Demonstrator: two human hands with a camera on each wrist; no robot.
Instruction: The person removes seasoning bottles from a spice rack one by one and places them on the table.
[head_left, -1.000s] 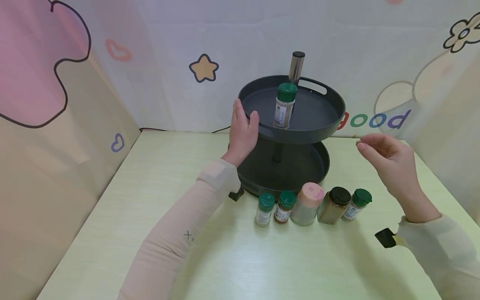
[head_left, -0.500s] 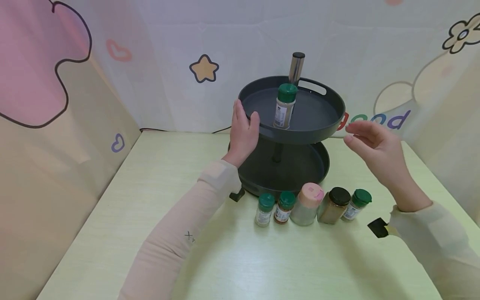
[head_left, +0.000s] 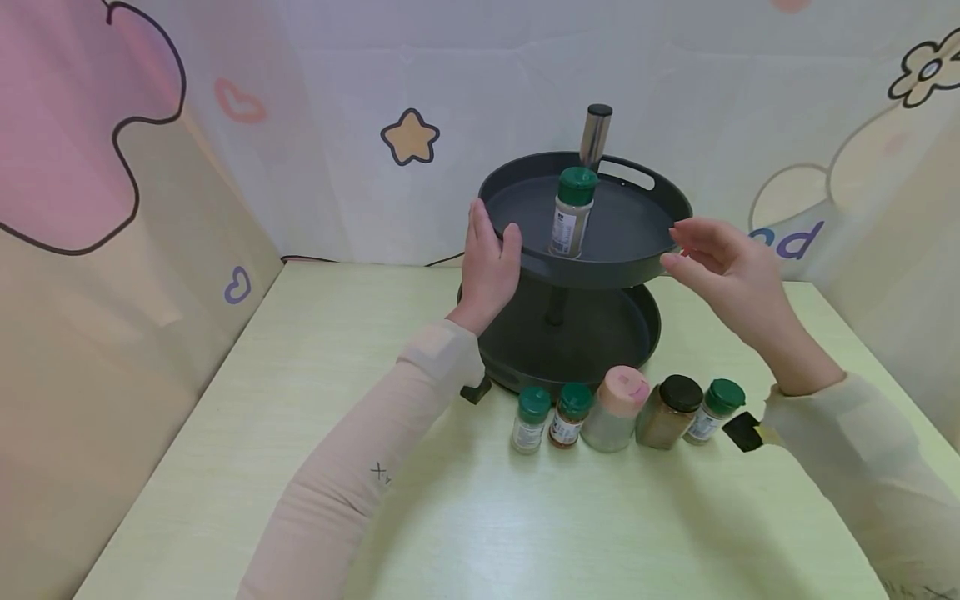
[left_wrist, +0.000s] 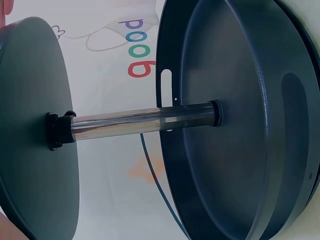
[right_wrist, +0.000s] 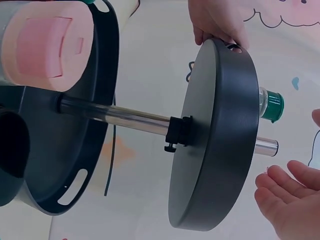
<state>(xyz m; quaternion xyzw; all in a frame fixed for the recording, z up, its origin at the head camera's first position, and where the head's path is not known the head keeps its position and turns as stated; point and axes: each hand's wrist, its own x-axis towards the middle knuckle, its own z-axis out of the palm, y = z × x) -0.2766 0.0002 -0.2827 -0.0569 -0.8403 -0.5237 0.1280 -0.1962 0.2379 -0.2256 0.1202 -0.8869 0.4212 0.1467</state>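
In the head view, my left hand (head_left: 489, 271) holds the left rim of the upper tray (head_left: 637, 271) of a dark two-tier rack. The right wrist view shows its fingers at that tray's handle slot. On the upper tray stands one spice jar (head_left: 572, 212) with a green lid, upright. My right hand (head_left: 738, 279) is at the tray's right side, thumb and fingers apart and loosely bent, holding nothing. Its fingertips are close to the rim; the right wrist view shows a gap between them and the tray. The lower tray (head_left: 517, 333) sits beneath, around the same metal pole (left_wrist: 145, 121).
Along the lower tray's front, on the pale table (head_left: 375, 400), stand two small green-lidded jars (head_left: 529, 421), a pink-lidded jar (head_left: 613, 408), a black-lidded jar (head_left: 667, 414) and another green-lidded jar (head_left: 711, 412). A printed curtain (head_left: 337, 167) hangs behind.
My right hand has moved left and slightly up, from beyond the rack to beside the upper tray's right rim. My left hand and the jars have stayed in place.
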